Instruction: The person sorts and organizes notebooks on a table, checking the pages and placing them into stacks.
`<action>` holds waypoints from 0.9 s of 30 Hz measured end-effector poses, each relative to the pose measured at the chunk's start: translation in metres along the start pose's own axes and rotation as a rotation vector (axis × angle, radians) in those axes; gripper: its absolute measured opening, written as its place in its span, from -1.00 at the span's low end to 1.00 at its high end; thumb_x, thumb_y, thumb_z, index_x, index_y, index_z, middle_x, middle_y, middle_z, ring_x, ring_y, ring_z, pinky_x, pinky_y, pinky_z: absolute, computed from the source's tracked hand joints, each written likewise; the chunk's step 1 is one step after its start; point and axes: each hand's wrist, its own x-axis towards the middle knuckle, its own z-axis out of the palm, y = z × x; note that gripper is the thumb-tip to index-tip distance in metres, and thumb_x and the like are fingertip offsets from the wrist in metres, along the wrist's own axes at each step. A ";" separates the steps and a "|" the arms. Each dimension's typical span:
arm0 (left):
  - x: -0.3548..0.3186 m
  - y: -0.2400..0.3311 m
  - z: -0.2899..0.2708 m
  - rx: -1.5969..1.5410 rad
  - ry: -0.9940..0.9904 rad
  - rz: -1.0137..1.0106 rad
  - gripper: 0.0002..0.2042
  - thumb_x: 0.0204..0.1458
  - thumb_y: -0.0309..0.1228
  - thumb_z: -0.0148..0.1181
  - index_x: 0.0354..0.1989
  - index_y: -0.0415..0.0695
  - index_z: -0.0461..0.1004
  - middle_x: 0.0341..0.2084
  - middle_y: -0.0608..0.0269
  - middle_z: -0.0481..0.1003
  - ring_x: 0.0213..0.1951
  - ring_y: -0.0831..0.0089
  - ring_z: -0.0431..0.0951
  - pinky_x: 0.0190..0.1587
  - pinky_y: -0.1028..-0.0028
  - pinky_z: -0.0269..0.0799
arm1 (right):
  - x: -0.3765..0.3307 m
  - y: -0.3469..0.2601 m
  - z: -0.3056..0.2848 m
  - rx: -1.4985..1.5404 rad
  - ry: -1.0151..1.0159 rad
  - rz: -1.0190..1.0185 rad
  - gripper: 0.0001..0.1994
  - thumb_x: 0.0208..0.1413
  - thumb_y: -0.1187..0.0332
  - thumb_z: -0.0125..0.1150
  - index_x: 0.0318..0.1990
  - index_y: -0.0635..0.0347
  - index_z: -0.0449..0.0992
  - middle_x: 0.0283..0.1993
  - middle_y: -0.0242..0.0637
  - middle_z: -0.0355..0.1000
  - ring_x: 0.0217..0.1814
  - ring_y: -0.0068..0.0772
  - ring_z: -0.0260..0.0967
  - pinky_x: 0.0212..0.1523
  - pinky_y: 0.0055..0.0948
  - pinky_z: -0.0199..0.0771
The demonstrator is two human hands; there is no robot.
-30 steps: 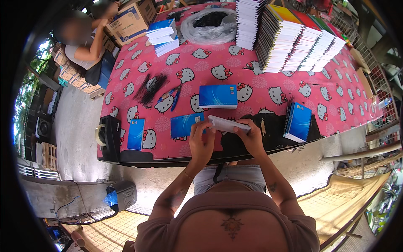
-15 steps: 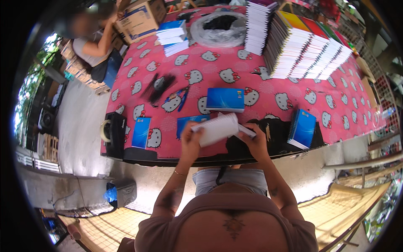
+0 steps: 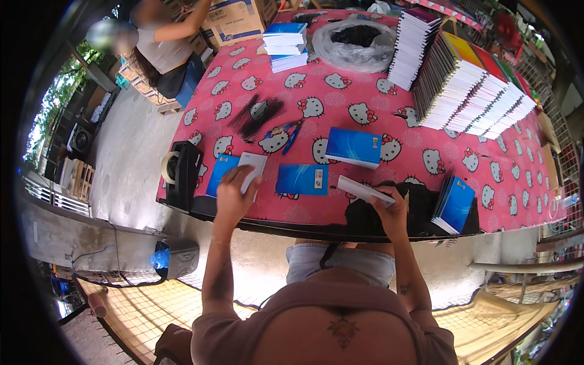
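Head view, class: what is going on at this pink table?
A person sits at the pink table. The left hand presses a white booklet onto a blue notebook beside the tape dispenser. The right hand holds another white booklet above the edge. Notebook stacks stand at the back; another person works at the far corner.

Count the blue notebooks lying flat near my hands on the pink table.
3. One blue notebook lies partly under the left hand, one between the hands, one farther back. Others stand in stacks, and some may be hidden.
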 end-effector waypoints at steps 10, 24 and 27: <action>0.043 0.022 0.081 0.061 -0.506 0.204 -0.61 -0.01 -0.33 0.32 0.01 -0.15 0.47 -0.09 0.00 0.40 -0.07 -0.04 0.47 -0.02 0.14 0.41 | -0.006 -0.005 -0.024 -0.025 0.045 -0.021 -0.75 0.16 0.41 0.31 -0.04 0.31 0.51 -0.11 -0.35 0.50 -0.07 -0.60 0.39 -0.02 -0.57 0.40; 0.020 0.123 0.117 -0.364 -0.047 0.298 -0.58 -0.07 -0.63 0.27 0.02 -0.08 0.52 0.08 0.00 0.26 0.07 0.05 0.39 0.05 0.20 0.39 | 0.008 0.001 0.014 -0.075 -0.041 -0.089 -0.62 0.04 0.38 0.42 -0.03 0.18 0.39 -0.22 -0.31 0.50 -0.18 -0.54 0.42 -0.14 -0.50 0.43; 0.010 0.127 0.127 -0.491 -0.051 0.229 -0.57 -0.06 -0.65 0.27 0.05 -0.10 0.51 0.12 -0.03 0.22 0.07 0.09 0.41 0.00 0.25 0.43 | 0.010 -0.006 0.016 -0.126 -0.056 -0.096 -0.66 0.03 0.44 0.41 -0.07 0.18 0.42 -0.23 -0.29 0.51 -0.21 -0.52 0.44 -0.15 -0.49 0.43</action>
